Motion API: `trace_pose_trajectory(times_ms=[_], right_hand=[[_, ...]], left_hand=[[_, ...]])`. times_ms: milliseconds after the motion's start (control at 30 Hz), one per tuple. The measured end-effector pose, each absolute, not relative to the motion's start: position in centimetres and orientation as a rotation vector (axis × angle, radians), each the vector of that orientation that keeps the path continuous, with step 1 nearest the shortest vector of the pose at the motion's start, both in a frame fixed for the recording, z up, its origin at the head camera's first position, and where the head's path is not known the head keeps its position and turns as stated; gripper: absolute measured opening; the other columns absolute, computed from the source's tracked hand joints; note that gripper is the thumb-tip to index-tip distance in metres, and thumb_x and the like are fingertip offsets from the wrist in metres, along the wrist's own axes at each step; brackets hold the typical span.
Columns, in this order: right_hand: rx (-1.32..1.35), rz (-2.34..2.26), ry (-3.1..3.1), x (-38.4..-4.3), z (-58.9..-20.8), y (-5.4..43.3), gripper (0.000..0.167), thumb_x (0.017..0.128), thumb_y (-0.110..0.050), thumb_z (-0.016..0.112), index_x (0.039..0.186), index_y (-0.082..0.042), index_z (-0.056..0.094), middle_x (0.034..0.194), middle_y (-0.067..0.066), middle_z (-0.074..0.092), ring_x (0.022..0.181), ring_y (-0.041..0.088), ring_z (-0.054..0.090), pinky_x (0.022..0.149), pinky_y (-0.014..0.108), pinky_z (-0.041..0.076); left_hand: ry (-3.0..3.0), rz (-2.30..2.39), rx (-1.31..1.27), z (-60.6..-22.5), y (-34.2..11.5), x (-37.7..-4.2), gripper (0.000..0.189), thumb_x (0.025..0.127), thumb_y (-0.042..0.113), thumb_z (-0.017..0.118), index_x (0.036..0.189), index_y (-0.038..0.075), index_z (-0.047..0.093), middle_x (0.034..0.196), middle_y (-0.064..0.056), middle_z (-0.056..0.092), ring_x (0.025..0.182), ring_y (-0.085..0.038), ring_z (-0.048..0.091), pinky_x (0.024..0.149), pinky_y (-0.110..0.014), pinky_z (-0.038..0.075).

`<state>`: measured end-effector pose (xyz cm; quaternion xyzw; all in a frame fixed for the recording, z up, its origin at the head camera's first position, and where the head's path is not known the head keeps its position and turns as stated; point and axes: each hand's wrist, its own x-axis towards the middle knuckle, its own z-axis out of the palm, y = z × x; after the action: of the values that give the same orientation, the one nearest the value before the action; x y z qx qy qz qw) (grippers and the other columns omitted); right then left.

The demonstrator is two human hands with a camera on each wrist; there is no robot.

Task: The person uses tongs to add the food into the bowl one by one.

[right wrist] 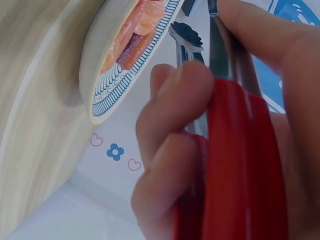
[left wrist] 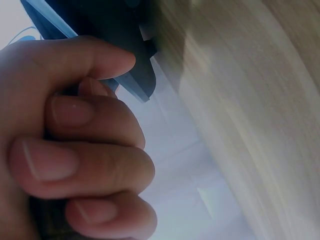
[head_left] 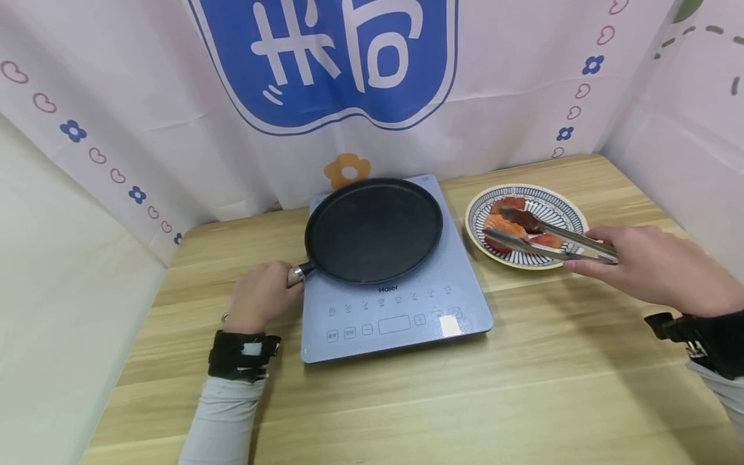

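My left hand (head_left: 263, 297) grips the handle (head_left: 299, 274) of a flat black frying pan (head_left: 374, 231), which sits on a grey-blue induction cooker (head_left: 401, 326). In the left wrist view, the fingers (left wrist: 95, 165) curl round the handle and largely hide it. My right hand (head_left: 668, 268) holds metal tongs (head_left: 572, 240) by their red handles (right wrist: 240, 165). The tongs' tips stand apart over the patterned plate (head_left: 476, 240), where several orange and red slices of food (head_left: 504, 226) lie. Whether the tips touch the slices, I cannot tell.
Both the cooker and plate stand on a light wooden table (head_left: 465, 413), the plate right of the cooker. A pale cloth (head_left: 192, 155) with a blue emblem hangs behind the table's back edge. White surfaces flank the left and right sides.
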<state>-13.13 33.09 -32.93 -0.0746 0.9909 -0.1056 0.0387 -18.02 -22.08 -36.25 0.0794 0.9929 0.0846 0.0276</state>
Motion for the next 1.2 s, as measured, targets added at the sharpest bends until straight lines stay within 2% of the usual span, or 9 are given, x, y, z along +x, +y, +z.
trace_pose_trajectory(times_ms=[200,433,667,1200], right_hand=[[-0.269,-0.322,3.035,-13.1,-33.5,33.1,0.061,0.096,-0.057,0.071,0.119,-0.001,0.067,0.084,0.001,0.065,0.070,0.019,0.055,0.057,0.034,0.040],[-0.285,-0.291,3.054,-12.8,-33.7,33.0,0.054,0.095,-0.057,0.071,0.115,-0.007,0.069,0.083,-0.001,0.065,0.072,0.020,0.057,0.059,0.036,0.041],[-0.295,-0.266,3.054,-12.8,-33.8,33.0,0.052,0.095,-0.055,0.072,0.115,-0.007,0.068,0.081,-0.001,0.064,0.071,0.020,0.057,0.058,0.036,0.041],[-0.336,-0.256,3.036,-13.1,-34.8,33.2,0.057,0.096,-0.050,0.074,0.121,0.000,0.069,0.083,0.003,0.066,0.071,0.021,0.057,0.058,0.037,0.044]], left_hand=[[3.061,0.258,0.236,-36.3,-22.0,-18.1,0.033,0.096,0.019,0.063,0.067,0.015,0.047,0.063,0.001,0.044,0.056,-0.018,0.047,0.051,-0.030,0.033],[3.057,0.258,0.234,-36.3,-22.0,-18.1,0.033,0.096,0.019,0.062,0.068,0.014,0.048,0.063,0.001,0.045,0.056,-0.018,0.048,0.051,-0.030,0.034],[3.060,0.258,0.231,-36.1,-22.0,-18.0,0.033,0.096,0.019,0.061,0.067,0.015,0.046,0.063,0.001,0.043,0.057,-0.019,0.047,0.051,-0.030,0.033],[3.057,0.255,0.230,-36.1,-21.9,-18.0,0.033,0.096,0.019,0.062,0.067,0.015,0.047,0.063,0.001,0.044,0.057,-0.018,0.047,0.051,-0.030,0.034]])
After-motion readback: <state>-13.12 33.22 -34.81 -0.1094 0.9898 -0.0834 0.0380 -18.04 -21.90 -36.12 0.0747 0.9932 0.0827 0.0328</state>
